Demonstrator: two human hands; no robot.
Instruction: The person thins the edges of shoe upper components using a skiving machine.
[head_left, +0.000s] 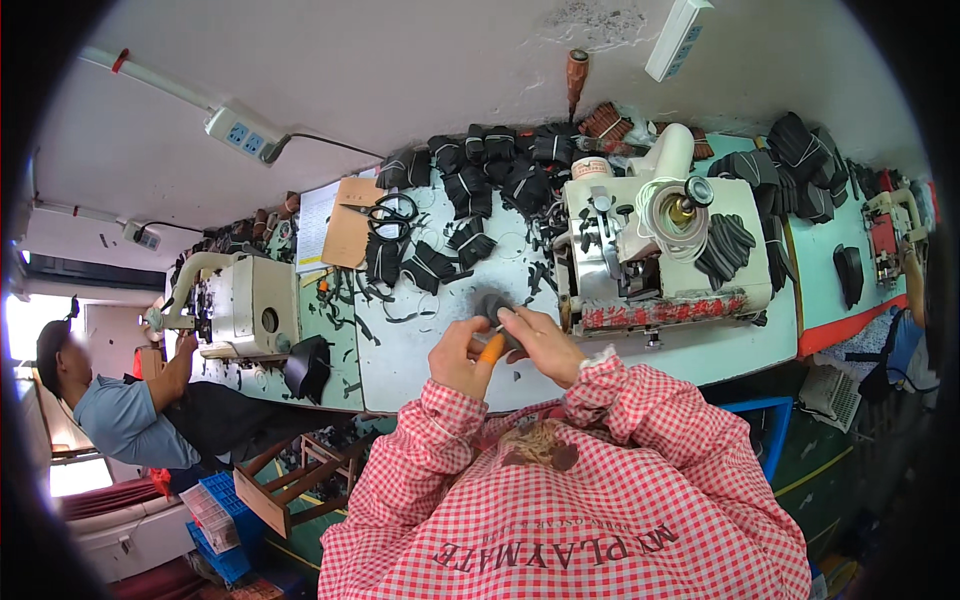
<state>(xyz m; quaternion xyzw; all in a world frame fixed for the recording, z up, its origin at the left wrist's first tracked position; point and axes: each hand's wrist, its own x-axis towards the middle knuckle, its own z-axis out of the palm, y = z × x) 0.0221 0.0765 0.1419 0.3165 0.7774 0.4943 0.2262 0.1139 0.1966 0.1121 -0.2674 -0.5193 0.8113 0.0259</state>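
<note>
In front of me, my left hand (462,357) and my right hand (540,342) come together over the white table. Between their fingertips is a small dark grey piece (490,304), soft-looking and rounded; its exact kind is too small to make out. Both hands are closed around it, the right fingers pressing from the side. An orange finger cover (491,348) sits on a digit of the left hand. Just beyond lie black strip bundles (428,267) tied with pale bands, and black scissors (388,214) rest on brown card. Black scraps surround the hands.
A pale sewing-type machine (660,250) stands close on the right, with a coil of clear tubing and black strips on top. More tied bundles (790,150) lie behind it. On the left, a co-worker (130,410) sits at another machine (255,305). A wooden stool (300,485) stands below.
</note>
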